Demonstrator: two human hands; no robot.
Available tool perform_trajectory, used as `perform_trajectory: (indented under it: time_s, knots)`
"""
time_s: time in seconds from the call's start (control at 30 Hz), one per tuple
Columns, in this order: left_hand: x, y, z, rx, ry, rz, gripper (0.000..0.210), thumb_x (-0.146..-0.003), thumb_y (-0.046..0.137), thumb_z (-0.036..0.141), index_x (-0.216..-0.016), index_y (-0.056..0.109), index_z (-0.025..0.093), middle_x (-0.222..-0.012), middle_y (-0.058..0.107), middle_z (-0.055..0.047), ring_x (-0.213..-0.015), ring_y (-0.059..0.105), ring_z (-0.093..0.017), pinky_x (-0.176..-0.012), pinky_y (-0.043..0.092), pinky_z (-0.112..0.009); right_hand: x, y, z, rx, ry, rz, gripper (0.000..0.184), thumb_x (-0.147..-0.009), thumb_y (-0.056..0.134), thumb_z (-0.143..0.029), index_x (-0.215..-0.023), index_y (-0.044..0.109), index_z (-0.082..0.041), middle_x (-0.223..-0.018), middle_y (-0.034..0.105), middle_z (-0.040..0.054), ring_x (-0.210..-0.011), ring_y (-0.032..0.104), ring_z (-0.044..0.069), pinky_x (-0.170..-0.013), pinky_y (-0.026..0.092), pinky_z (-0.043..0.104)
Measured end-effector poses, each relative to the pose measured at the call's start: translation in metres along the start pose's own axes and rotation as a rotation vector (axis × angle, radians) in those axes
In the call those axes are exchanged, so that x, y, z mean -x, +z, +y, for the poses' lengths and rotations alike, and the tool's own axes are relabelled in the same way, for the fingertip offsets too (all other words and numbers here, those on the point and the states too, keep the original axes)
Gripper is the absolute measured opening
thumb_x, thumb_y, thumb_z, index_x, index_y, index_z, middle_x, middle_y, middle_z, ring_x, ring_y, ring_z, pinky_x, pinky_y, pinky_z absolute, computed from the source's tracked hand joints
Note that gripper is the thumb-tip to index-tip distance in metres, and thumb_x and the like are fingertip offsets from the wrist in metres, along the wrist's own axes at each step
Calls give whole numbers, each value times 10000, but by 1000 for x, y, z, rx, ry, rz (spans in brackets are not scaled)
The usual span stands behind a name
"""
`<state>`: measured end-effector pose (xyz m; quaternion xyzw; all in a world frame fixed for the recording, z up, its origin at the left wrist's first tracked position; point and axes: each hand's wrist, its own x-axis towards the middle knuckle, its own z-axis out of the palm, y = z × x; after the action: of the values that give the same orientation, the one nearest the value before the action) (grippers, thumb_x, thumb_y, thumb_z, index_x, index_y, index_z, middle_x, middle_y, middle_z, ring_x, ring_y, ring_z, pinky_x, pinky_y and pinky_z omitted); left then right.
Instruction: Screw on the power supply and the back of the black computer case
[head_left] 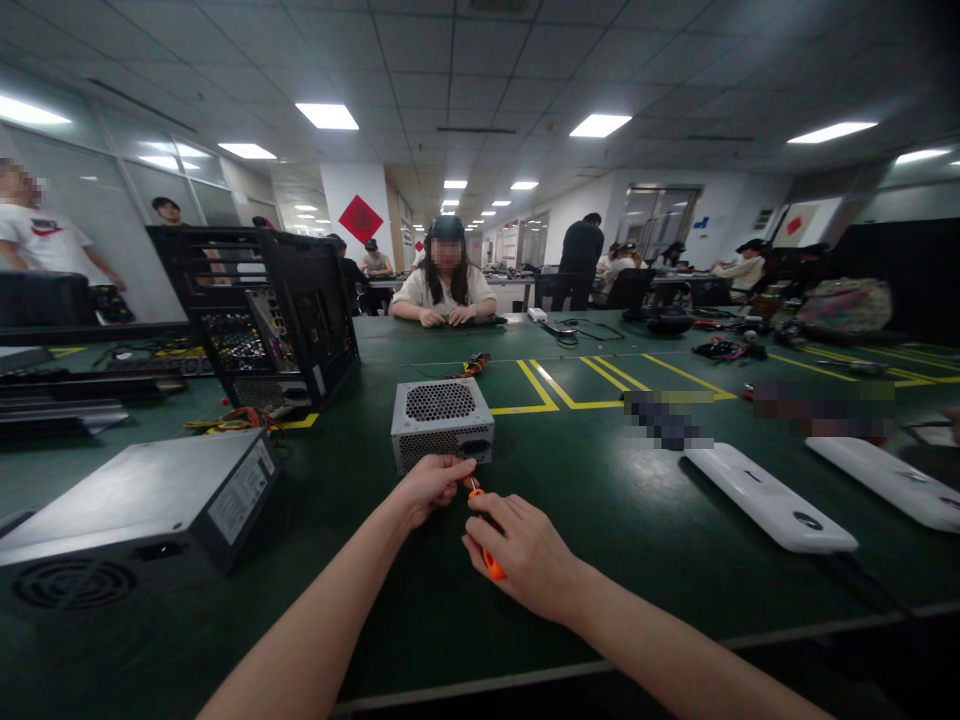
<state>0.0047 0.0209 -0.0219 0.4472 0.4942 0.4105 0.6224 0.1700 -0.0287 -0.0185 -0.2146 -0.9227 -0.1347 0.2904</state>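
Right hand [523,548] grips orange screwdriver [492,566], tip by pinched left hand [433,486], contents unclear; power supply [441,403] just beyond on green worktop [420,640].

The small power supply [441,412] looked like dull, perforated metal, the screwdriver handle [493,564] smooth plastic, the large power supply [146,500] satin metal with a paper-like label [241,494], the white slabs [772,500] glossy plastic, and the bench [420,640] smooth, softly shiny.
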Motion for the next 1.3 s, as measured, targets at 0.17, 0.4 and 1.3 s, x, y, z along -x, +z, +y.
perform_trajectory:
  time_s: [0.17,0.4,1.3]
  knots:
    - [2,-2,1,17,37,-65,323,-683,594,331,-906,571,99,-907,616,-94,-388,287,16,-349,112,-159,0,1,0,-54,45,56,110,-803,445,-187,-863,523,-138,-898,544,74,-756,502,160,-670,420,285]
    - [2,-3,1,135,42,-83,294,-680,575,184,-965,560,112,-1057,581,-132,-414,317,16,-346,166,-139,1,-3,1,-99,92,-23,168,-715,499,-147,-880,518,-128,-1016,484,113,-876,474,199,-749,400,322]
    - [1,0,1,205,-35,11,332,-626,419,4,-916,560,81,-1015,591,-139,-404,302,1,-332,176,-138,-1,-4,1,61,117,34,153,-789,463,-270,-868,563,-184,-704,466,23,-641,389,135,-621,275,281]
